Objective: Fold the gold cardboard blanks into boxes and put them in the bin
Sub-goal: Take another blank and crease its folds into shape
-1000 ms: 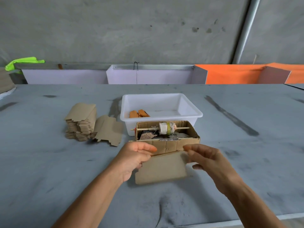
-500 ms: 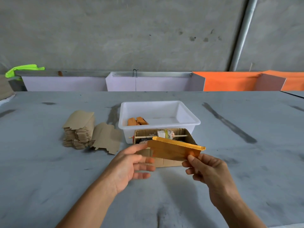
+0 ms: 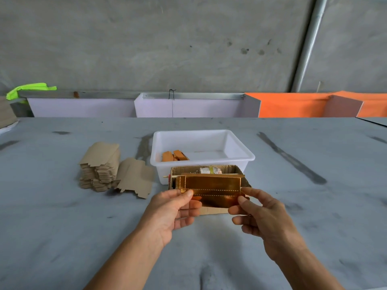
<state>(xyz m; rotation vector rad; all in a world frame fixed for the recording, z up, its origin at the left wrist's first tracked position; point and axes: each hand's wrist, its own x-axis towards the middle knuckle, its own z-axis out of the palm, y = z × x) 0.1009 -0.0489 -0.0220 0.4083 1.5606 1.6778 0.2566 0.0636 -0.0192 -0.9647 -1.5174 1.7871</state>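
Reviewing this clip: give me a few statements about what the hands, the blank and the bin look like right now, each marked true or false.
1. Both hands hold the gold blank above the table. True: the left hand pinches its left end and the right hand its right end.
2. The white bin holds nothing. False: orange-gold folded pieces lie in its left part.
3. A stack of brown blanks sits left of the bin. True.
4. The blank shows its plain brown side to the camera. False: the shiny gold side with dashed lines faces the camera.
5. The small cardboard box stands behind the bin. False: it stands in front, nearer the person.
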